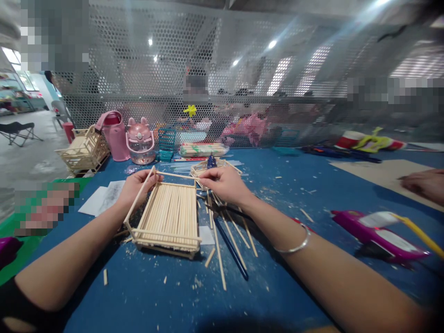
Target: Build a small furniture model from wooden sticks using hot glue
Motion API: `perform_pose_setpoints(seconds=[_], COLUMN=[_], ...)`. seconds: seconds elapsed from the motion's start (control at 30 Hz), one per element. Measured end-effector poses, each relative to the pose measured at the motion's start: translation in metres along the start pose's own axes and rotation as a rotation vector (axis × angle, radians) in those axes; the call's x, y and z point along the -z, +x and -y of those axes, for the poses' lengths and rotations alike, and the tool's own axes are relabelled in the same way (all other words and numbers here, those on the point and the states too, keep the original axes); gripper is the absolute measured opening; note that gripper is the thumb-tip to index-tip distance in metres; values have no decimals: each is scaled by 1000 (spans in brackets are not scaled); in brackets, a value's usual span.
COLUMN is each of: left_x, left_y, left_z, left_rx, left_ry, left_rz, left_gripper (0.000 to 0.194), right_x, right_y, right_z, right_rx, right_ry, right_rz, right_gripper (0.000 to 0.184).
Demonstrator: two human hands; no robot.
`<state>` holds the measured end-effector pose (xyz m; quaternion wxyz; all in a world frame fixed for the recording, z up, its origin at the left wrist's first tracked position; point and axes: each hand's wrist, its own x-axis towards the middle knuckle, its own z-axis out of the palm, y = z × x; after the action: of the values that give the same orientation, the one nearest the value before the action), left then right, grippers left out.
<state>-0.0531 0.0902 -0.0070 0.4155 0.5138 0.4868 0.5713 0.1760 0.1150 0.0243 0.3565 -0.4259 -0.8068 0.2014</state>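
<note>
A small bed-like model made of wooden sticks [173,212] sits in front of me, with a slatted floor and low rails. My left hand [138,185] is closed around its far left corner, the fingers partly hidden behind an upright stick. At the far right corner, my right hand [224,185] pinches the end of a thin crosswise stick [176,175] that spans the far side. Under my right wrist lie pliers with dark blue handles [231,249], among several loose sticks [219,254]. A small stick tray [201,167] holding a dark blue object stands just beyond my right hand.
A larger stick model [83,150], a pink bottle [116,138] and a clear pink-lidded jug [140,143] stand back left. Bagged sticks [203,149] lie before a perforated metal screen [243,60]. At right are a purple-and-white tool [379,236] and another person's hand [423,185].
</note>
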Motion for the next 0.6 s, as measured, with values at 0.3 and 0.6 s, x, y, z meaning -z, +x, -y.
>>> perform_pose_setpoints(seconds=[0.3,0.6], left_x=[-1,2], left_y=[0,3], left_z=[-1,4], left_rx=[25,16], left_ry=[-94,-90], left_rz=[-27,-26], left_gripper=[40,38], right_x=[2,2], right_y=[0,-1], right_z=[3,2], right_rx=[6,13], right_ry=[-57,-51], right_rz=[-3,-3], right_gripper=[17,17])
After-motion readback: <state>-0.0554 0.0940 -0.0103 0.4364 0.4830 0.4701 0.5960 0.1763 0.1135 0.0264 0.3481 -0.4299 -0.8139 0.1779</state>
